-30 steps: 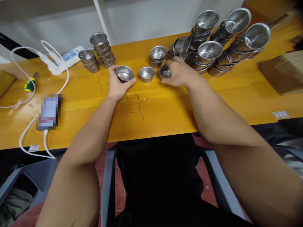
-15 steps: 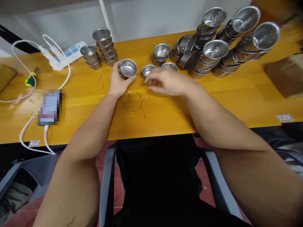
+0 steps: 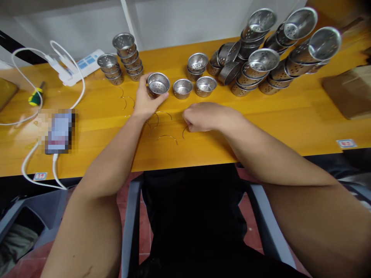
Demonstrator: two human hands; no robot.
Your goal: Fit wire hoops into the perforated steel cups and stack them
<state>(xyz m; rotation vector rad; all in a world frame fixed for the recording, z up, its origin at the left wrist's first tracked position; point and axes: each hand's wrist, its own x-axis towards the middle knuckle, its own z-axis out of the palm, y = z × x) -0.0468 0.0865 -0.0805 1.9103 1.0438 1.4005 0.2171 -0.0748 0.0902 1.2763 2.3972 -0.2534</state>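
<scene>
We see the perforated metal cup (image 3: pixel 158 83) standing upright on the yellow table (image 3: pixel 261 116), toward the far side and a little left of the middle, gripped from its left by the left hand (image 3: pixel 145 101), whose fingers curl round the cup's wall with the thumb at its near rim. Just beside it to the right stand two more single cups (image 3: pixel 182 88) in a row, close together but apart from the held one. Nearer to us, the right hand (image 3: pixel 203 117) lies knuckles up on the table with its fingers curled in over a curved wire handle (image 3: pixel 184 131); the fingertips pinch at the wire's upper end, though we cannot tell whether it is lifted off the wood. Several more wire handles (image 3: pixel 167 137) lie scattered on the table between the two hands and under the left wrist. Behind the row, a short stack of cups (image 3: pixel 197 65) stands upright, and to the right long leaning stacks (image 3: pixel 261 65) of the same cups crowd the far edge. To the left stand two smaller stacks (image 3: pixel 121 58), beside a white power strip (image 3: pixel 78 69) with its looping white cable (image 3: pixel 26 162), and a green-handled screwdriver (image 3: pixel 35 97) lies near the table's left end.
</scene>
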